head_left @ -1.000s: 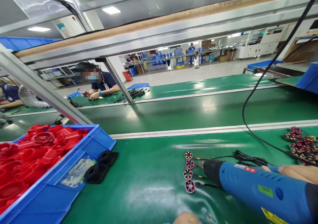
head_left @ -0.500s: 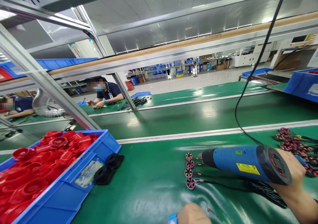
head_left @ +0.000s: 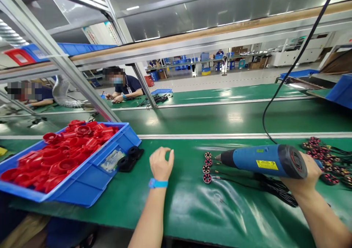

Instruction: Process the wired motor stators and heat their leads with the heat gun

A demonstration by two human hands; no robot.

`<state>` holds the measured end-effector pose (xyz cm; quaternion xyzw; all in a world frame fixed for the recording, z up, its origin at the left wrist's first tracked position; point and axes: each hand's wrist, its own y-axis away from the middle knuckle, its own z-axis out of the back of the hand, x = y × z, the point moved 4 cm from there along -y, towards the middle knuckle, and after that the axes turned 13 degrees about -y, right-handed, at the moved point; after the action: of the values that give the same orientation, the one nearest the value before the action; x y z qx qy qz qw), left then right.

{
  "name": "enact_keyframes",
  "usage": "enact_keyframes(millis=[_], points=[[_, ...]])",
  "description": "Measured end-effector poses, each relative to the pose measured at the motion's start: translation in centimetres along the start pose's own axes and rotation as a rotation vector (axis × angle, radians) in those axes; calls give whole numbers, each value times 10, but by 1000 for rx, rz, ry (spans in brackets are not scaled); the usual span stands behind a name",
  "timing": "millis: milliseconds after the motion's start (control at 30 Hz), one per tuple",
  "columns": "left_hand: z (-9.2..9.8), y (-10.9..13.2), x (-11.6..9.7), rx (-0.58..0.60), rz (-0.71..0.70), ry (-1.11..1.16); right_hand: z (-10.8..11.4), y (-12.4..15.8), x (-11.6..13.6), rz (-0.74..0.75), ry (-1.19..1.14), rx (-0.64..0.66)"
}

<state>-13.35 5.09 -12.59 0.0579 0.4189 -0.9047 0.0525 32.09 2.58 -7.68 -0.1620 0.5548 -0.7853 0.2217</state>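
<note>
A blue drill-shaped power tool [head_left: 255, 159] with a black tapered nose is in my right hand [head_left: 312, 173], fingers closed round its grip. Its narrow tip points left at a short column of several round motor stators [head_left: 206, 169], each with a ring of copper and red-pink coils. I cannot tell whether the tip touches one. My left hand [head_left: 161, 163], wearing a blue wristband, is over the green mat, thumb apart from the fingers and nothing visible in it. Left of it, a pair of black moulded parts [head_left: 130, 158] stands against a blue bin [head_left: 82, 189].
Red plastic parts [head_left: 66, 151] fill the blue bin. More stators [head_left: 324, 156] are piled far right, and black cables [head_left: 277, 191] lie under the tool. A black cord [head_left: 297, 61] hangs down behind it. Across the belt, a masked person [head_left: 125, 85] works.
My left hand has come up from the bottom edge and moved left toward the black parts and bin. My right hand keeps hold of the tool. The view has shifted.
</note>
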Motion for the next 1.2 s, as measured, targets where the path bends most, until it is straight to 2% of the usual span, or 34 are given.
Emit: enact_keyframes(millis=[67,100,167,267,400,600,733,900,1200], points=[[-24,0,30,178,150,-67,-1,-2,2,96,62,-3],[-35,4,38,265,204,-81,-2,-4,4,151,89,-5],[-52,15,42,400,269,-75,-2,-7,4,174,98,-13],[-62,25,33,482,295,-12,-2,-11,4,181,106,-35],[-60,24,33,451,355,118,2,-11,2,195,131,-39],[-58,22,60,247,643,294,7,-14,2,234,102,-43],[-62,26,67,169,752,362,6,-15,4,251,60,-26],[-65,28,68,149,783,397,0,-11,8,198,128,-13],[-64,27,68,170,782,404,-9,-4,10,60,87,25]])
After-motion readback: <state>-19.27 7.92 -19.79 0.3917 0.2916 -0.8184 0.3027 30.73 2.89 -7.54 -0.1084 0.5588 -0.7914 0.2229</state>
